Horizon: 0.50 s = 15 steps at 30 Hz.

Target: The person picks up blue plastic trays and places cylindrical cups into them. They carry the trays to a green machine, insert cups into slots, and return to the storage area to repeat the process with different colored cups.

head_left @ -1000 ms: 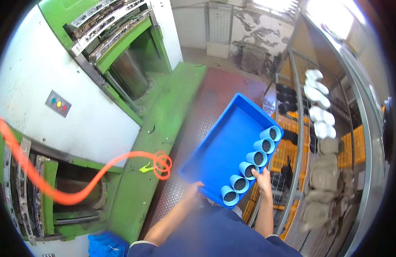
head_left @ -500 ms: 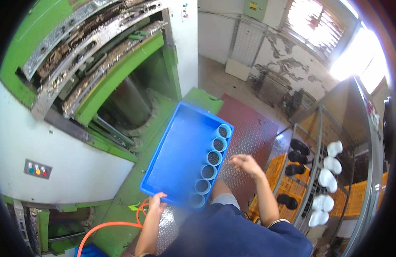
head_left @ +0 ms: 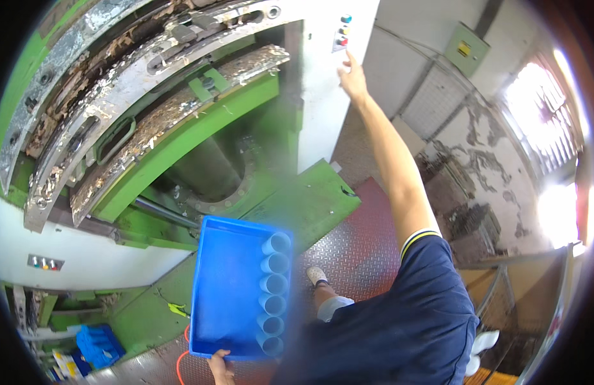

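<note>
My left hand grips the near edge of a shallow blue plastic tray, its thumb over the rim. Along the tray's right side runs a row of several light-blue cups; their contents cannot be made out now. My right arm is stretched far forward, and its hand is empty with the index finger extended. That fingertip is just below a small button panel on the white machine side, close to its red button; whether it touches cannot be told.
The large green press, with worn metal plates, fills the left. Another button panel sits on its white side. An orange hose lies by the tray. Red tread-plate flooring lies ahead, and a metal rack stands at right.
My right hand has gone from beside the tray up to the button panel. I have turned and come nearer the press, with the tray still in my left hand.
</note>
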### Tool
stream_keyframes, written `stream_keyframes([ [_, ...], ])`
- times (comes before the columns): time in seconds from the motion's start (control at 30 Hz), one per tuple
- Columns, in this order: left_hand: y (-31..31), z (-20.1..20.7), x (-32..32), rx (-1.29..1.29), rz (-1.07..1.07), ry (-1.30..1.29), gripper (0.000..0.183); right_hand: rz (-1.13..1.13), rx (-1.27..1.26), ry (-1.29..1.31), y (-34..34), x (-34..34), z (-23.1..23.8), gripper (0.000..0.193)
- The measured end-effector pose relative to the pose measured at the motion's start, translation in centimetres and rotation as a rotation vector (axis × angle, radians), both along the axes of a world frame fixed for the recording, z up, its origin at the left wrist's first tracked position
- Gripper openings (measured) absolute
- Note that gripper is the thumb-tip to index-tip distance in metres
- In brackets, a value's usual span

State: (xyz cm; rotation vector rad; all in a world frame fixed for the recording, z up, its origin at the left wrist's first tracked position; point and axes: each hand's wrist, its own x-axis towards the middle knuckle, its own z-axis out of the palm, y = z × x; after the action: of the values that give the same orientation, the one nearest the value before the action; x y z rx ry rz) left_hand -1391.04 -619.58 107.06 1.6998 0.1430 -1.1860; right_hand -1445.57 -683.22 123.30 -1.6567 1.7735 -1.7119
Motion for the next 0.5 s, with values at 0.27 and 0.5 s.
stream_keyframes([
  [0.27,5.4,2.2,-7.1,0.151,0.161,-0.055,0.034,0.140,0.181,-0.224,-2.5,-0.6,2.0,0.078],
  [0.5,4.4,6.5,-8.8,0.207,-0.011,-0.126,0.016,0.513,0.468,0.036,4.7,0.1,-6.1,0.056],
])
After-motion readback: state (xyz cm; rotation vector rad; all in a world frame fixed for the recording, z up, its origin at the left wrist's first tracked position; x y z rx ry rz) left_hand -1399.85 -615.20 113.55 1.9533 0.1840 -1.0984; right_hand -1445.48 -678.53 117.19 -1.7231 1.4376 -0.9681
